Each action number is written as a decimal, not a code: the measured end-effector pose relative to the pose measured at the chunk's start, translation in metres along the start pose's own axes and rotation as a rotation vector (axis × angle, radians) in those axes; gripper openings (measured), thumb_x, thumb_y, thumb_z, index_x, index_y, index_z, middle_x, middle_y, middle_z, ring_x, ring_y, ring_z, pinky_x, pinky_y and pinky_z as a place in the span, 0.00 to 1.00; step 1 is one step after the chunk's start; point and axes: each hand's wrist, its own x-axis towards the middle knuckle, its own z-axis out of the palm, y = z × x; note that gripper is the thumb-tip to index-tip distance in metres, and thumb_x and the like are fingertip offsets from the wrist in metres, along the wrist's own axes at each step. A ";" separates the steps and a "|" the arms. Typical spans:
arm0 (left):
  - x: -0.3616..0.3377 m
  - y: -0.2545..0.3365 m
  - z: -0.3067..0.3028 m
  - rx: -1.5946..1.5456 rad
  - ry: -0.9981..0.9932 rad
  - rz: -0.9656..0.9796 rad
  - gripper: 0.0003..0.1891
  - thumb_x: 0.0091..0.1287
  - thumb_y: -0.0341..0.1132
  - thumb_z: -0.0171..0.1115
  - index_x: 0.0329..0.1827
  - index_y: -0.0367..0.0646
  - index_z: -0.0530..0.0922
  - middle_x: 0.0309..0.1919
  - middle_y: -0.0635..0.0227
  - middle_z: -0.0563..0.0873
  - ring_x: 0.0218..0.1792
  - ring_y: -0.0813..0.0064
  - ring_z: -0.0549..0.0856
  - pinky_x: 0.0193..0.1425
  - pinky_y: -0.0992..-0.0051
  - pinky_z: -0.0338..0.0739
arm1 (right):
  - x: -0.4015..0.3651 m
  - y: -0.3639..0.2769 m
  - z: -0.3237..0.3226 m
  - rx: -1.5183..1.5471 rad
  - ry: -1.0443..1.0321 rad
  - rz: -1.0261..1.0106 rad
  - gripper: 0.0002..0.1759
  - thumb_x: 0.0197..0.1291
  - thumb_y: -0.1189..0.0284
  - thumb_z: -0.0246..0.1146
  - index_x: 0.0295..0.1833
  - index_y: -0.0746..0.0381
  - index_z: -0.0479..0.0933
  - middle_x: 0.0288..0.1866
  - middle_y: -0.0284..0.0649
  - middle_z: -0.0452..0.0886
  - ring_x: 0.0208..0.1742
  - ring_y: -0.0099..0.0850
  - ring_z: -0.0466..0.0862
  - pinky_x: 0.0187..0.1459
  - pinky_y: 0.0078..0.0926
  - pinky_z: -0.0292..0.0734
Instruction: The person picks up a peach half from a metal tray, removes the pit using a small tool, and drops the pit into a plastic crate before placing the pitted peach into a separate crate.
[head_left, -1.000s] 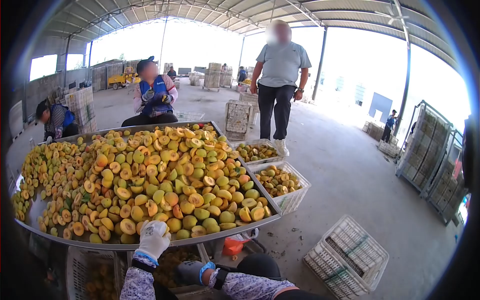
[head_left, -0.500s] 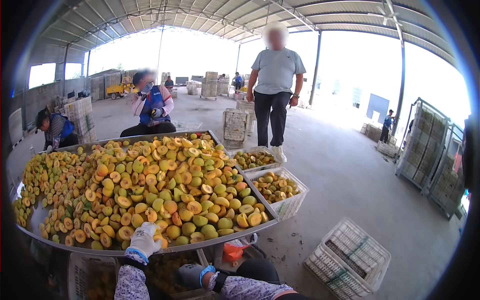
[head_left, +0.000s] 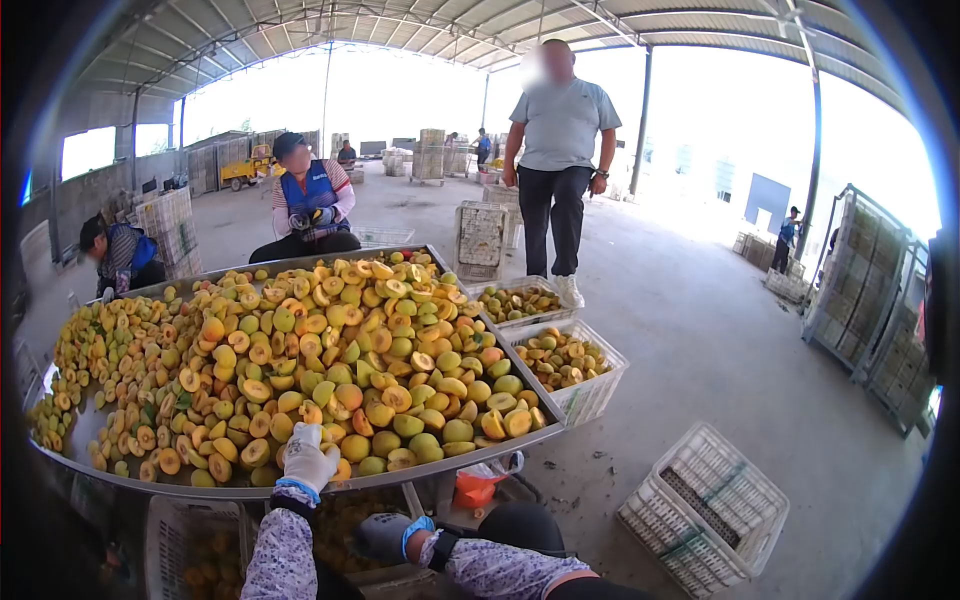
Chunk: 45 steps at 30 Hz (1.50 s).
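"Starting big: the steel tray (head_left: 452, 474) is heaped w/ whole & halved yellow-orange fruit (head_left: 330, 340), right up to its near rim. What's the risk?"

"Imo the heap itself. It's loose & piled above the rim, so lifting one piece at the tray's near edge could let its neighbours roll off that edge. Some would drop into the crate under the tray (head_left: 185, 540), others prob. onto the concrete."

"Anything else round the tray?"

"Two white crates (head_left: 590, 400) of fruit sit against the tray's right side. An empty crate (head_left: 700, 505) lies well off to the tray's right. A standing person (head_left: 560, 140) is beyond its far right corner, a seated person (head_left: 312, 205) at its far side, a third person (head_left: 115, 250) at its far left. A bump to the tray from any side would shake the pile too."

"Hands?"

"White-gloved left hand (head_left: 308, 458) lies on the fruit just inside the tray's near rim, fingers curled down over a piece. Can't tell if it's actually gripping. Dark-gloved right hand (head_left: 385, 535), blue cuff, is below the near rim, loosely closed. Can't tell what it has, if anything."

"So fruit vs. hands?"

"Fruit touches the left palm & fingers and spreads away across the tray. The right hand is apart from it, lower than the tray, so it's not placed to catch a roller. That's the 2nd weak spot. Wet cut faces + glove = slippy, I'd guess."
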 end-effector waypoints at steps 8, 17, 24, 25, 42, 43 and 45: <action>-0.003 -0.009 -0.012 -0.362 0.236 0.029 0.21 0.58 0.29 0.75 0.54 0.43 0.80 0.47 0.60 0.85 0.48 0.64 0.85 0.56 0.68 0.79 | 0.000 -0.008 -0.017 0.032 -0.013 0.062 0.19 0.62 0.58 0.65 0.40 0.66 0.86 0.40 0.57 0.87 0.43 0.54 0.88 0.47 0.49 0.82; -0.031 0.011 -0.081 -1.329 0.168 -0.331 0.25 0.74 0.29 0.62 0.73 0.36 0.72 0.60 0.62 0.84 0.59 0.75 0.83 0.63 0.74 0.80 | 0.007 -0.026 -0.045 0.356 0.392 -0.006 0.12 0.70 0.63 0.63 0.43 0.61 0.80 0.34 0.54 0.85 0.40 0.50 0.87 0.39 0.44 0.79; -0.038 0.050 -0.058 -1.333 0.151 -0.184 0.19 0.73 0.29 0.58 0.66 0.33 0.79 0.60 0.61 0.83 0.61 0.70 0.82 0.70 0.71 0.73 | 0.028 -0.039 -0.066 1.238 0.656 0.089 0.09 0.72 0.67 0.66 0.43 0.61 0.75 0.27 0.28 0.77 0.26 0.17 0.75 0.28 0.21 0.71; -0.037 0.046 -0.052 -1.517 0.125 -0.195 0.19 0.74 0.28 0.56 0.66 0.32 0.78 0.61 0.60 0.83 0.61 0.69 0.82 0.70 0.71 0.73 | 0.027 -0.041 -0.069 1.387 0.604 0.126 0.09 0.72 0.67 0.66 0.44 0.60 0.75 0.28 0.26 0.76 0.26 0.15 0.74 0.27 0.20 0.70; -0.040 0.048 -0.026 -1.768 0.142 -0.165 0.12 0.78 0.38 0.58 0.57 0.40 0.74 0.53 0.59 0.84 0.48 0.67 0.87 0.50 0.68 0.85 | 0.037 -0.027 -0.056 1.599 0.335 0.250 0.14 0.75 0.57 0.61 0.40 0.55 0.74 0.22 0.25 0.74 0.15 0.16 0.67 0.17 0.19 0.61; -0.040 0.051 -0.027 -1.759 0.164 -0.173 0.12 0.78 0.37 0.59 0.57 0.40 0.74 0.52 0.59 0.84 0.48 0.67 0.87 0.50 0.68 0.85 | 0.034 -0.028 -0.058 1.601 0.321 0.246 0.14 0.76 0.58 0.61 0.40 0.55 0.74 0.23 0.26 0.74 0.17 0.16 0.69 0.18 0.19 0.62; -0.042 0.057 -0.026 -1.737 0.210 -0.196 0.11 0.76 0.35 0.61 0.56 0.40 0.75 0.52 0.59 0.84 0.47 0.68 0.87 0.50 0.69 0.85 | 0.028 -0.028 -0.061 1.609 0.287 0.242 0.13 0.76 0.59 0.60 0.41 0.56 0.75 0.26 0.27 0.76 0.20 0.17 0.72 0.19 0.20 0.65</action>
